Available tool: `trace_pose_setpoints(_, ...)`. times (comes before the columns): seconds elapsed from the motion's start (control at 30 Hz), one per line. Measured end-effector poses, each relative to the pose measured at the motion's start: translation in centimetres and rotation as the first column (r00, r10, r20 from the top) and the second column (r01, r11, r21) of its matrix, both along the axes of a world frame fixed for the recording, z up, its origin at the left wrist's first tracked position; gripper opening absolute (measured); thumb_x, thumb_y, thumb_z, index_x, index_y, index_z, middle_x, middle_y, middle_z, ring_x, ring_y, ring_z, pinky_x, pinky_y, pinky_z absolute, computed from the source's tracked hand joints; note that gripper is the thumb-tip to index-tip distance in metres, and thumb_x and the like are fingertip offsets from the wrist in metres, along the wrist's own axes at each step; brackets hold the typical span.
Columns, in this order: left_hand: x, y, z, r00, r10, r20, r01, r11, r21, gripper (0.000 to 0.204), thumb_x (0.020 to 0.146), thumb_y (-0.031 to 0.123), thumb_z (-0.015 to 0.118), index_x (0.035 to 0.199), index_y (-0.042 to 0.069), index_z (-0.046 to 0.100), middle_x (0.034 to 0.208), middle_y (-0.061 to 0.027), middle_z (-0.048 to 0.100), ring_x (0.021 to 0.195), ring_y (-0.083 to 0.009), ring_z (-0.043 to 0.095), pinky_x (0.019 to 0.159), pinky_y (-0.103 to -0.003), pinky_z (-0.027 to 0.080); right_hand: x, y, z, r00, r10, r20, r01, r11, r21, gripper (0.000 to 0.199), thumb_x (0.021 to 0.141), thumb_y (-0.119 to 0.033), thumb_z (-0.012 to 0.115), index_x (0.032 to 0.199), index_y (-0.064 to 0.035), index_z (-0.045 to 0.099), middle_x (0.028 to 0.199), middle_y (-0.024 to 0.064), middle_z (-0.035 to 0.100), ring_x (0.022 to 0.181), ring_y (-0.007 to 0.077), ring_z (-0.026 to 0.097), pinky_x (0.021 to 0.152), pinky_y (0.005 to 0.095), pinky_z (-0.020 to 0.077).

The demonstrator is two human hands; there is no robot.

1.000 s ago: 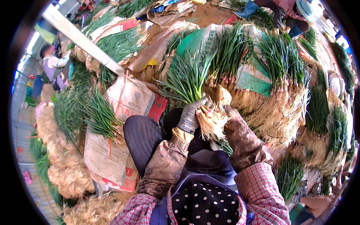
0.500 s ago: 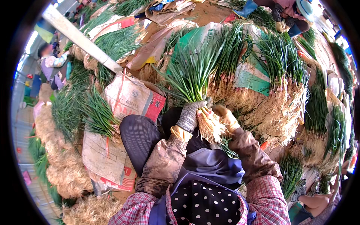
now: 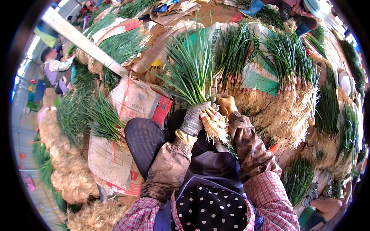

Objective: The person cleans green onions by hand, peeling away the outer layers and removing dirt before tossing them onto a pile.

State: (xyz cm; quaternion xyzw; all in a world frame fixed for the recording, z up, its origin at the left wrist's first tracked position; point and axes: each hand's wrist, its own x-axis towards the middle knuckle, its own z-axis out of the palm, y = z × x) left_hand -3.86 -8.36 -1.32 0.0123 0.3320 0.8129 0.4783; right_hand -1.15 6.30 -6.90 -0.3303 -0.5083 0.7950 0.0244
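Note:
My left hand [image 3: 195, 112], in a grey glove, is wrapped round the lower stems of a bunch of scallions [image 3: 189, 73]. The green leaves fan up and to the left, and pinkish-white bulbs with pale stringy roots [image 3: 215, 128] hang below the fist. Close to the left fingertips is my right hand [image 3: 226, 104] in a tan glove, its fingers curled in; whatever may be between them is hidden. By my left knee a smaller scallion bunch [image 3: 103, 119] lies on a flattened paper sack [image 3: 110, 161].
Ahead to the right, rows of scallions [image 3: 287, 61] lie with their root masses [image 3: 279, 115] toward me, partly over a green and white sack [image 3: 260, 80]. A white beam [image 3: 84, 40] slants in from upper left. One person [image 3: 58, 69] is at far left, another [image 3: 300, 15] at upper right.
My right hand has moved up and slightly left, from beside the roots to near the left fingertips. The bunch in my left hand has shifted a little left.

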Motion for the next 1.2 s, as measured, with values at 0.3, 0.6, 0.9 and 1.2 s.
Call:
trace_pose_setpoints(0.3,0.1,-0.5,-0.1,0.999,0.023,0.049,-0.028,0.993,0.112,0.029,0.079,0.011,0.058,0.106,0.009,0.049,0.084,-0.0109,0.058,0.065,-0.0259,0.058,0.046,-0.032,0.048,2.5,-1.6,-8.0,0.659,0.347,-0.668,-0.383,0.918,0.099,0.026,0.070,-0.011,0.062,0.092,0.0020,0.053,0.089,0.0111,0.059,0.076,0.0162,0.058,0.065,0.0289,0.0476)
trace_pose_setpoints(0.6,0.2,0.0,-0.1,0.984,0.166,0.063,-0.173,0.978,0.113,0.034,0.075,0.005,0.061,0.106,0.009,0.049,0.088,-0.0052,0.058,0.081,-0.0239,0.058,0.069,-0.037,0.050,1.1,0.3,-4.6,0.924,0.346,0.165,-0.356,0.616,0.703,0.021,0.074,-0.019,0.061,0.086,-0.0010,0.063,0.070,0.0098,0.063,0.061,0.0157,0.058,0.057,0.0281,0.0454)
trace_pose_setpoints(0.9,-1.0,0.1,-1.6,0.999,0.032,-0.027,-0.036,0.987,-0.157,0.037,0.072,0.011,0.063,0.104,-0.001,0.049,0.080,-0.0181,0.060,0.054,-0.0203,0.058,0.054,-0.026,0.048,4.6,-0.2,0.0,0.997,0.082,-0.014,-0.076,0.966,0.247,0.017,0.078,-0.013,0.063,0.086,0.0018,0.061,0.070,0.0035,0.061,0.058,0.0076,0.051,0.054,0.0218,0.0434)
trace_pose_setpoints(1.2,-1.0,-0.6,-2.7,0.999,-0.009,0.033,0.011,0.998,-0.063,0.038,0.074,0.010,0.061,0.108,0.003,0.045,0.099,-0.0162,0.055,0.079,-0.0274,0.057,0.066,-0.036,0.050,5.9,0.0,0.7,0.929,0.367,0.043,-0.348,0.833,0.431,0.024,0.076,-0.016,0.064,0.088,0.0044,0.061,0.079,0.0091,0.064,0.067,0.0119,0.056,0.063,0.0256,0.0456)
